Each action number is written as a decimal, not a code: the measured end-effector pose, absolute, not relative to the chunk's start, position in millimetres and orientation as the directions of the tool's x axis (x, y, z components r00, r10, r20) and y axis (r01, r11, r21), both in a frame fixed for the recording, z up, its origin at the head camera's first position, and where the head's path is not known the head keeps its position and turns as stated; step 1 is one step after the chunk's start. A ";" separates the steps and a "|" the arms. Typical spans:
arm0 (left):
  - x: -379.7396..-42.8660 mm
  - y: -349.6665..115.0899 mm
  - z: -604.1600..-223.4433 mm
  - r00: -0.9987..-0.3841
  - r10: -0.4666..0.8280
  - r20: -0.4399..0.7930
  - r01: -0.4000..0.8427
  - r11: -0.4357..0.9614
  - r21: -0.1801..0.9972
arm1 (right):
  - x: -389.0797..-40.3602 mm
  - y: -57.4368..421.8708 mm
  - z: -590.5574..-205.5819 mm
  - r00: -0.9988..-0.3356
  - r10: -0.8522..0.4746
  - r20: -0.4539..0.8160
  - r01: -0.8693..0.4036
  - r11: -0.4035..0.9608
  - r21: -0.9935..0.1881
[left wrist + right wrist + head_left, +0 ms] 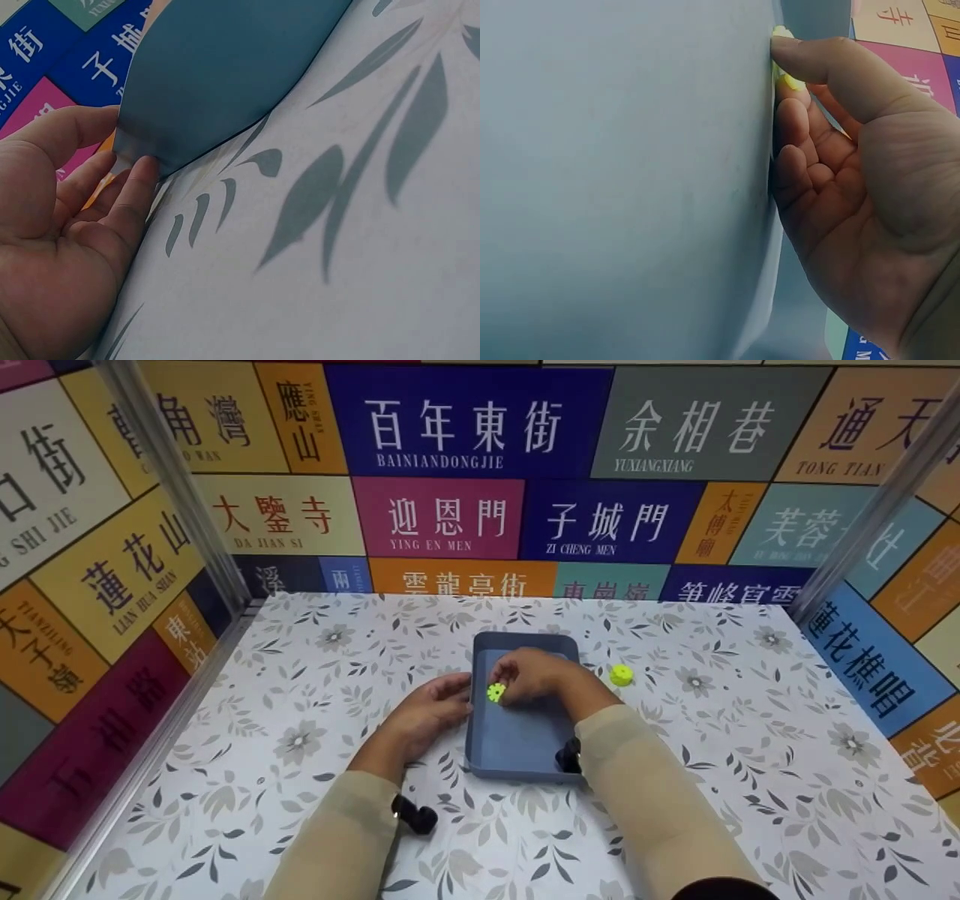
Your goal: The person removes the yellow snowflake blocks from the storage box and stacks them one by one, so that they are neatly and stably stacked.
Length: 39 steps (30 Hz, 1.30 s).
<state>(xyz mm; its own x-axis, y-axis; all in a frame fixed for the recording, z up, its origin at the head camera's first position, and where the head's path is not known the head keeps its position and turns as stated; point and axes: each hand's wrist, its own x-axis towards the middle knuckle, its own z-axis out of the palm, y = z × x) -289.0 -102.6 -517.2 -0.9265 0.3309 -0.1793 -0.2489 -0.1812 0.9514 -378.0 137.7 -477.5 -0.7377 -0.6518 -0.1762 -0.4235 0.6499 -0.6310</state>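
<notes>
A blue-grey rectangular tray [517, 742] lies on the table in the head view. My right hand [534, 675] is inside it, thumb and fingertips pinching a small yellow-green notched disc [496, 692] near the tray's left wall. In the right wrist view only bits of that disc [789, 81] show between thumb and fingers. Beside the tray's left side is my left hand [427, 716], its fingers loosely bent. The left wrist view has those fingertips touching the outer wall of the tray [217, 82]. Right of the tray sits a yellow-green piece [621, 674], apart from both hands.
A floral cloth [300, 810] with grey leaves covers the table. Coloured panels [442, 517] printed with characters stand behind it and at both sides. Small black devices [415, 814] are worn on the wrists over beige sleeves [660, 795].
</notes>
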 end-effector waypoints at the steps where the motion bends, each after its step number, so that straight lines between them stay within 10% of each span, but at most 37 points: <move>1: -288.8 -102.7 -517.2 -0.927 0.330 -0.179 -0.249 -0.182 0.951 | -377.7 137.2 -477.1 -0.745 -0.645 -0.174 -0.427 0.660 -0.618; 39: -291.2 -102.4 -516.0 -0.930 0.294 -0.219 -0.272 -0.153 0.950 | -377.2 159.0 -449.3 -0.793 -0.555 -0.252 -0.244 0.667 -0.704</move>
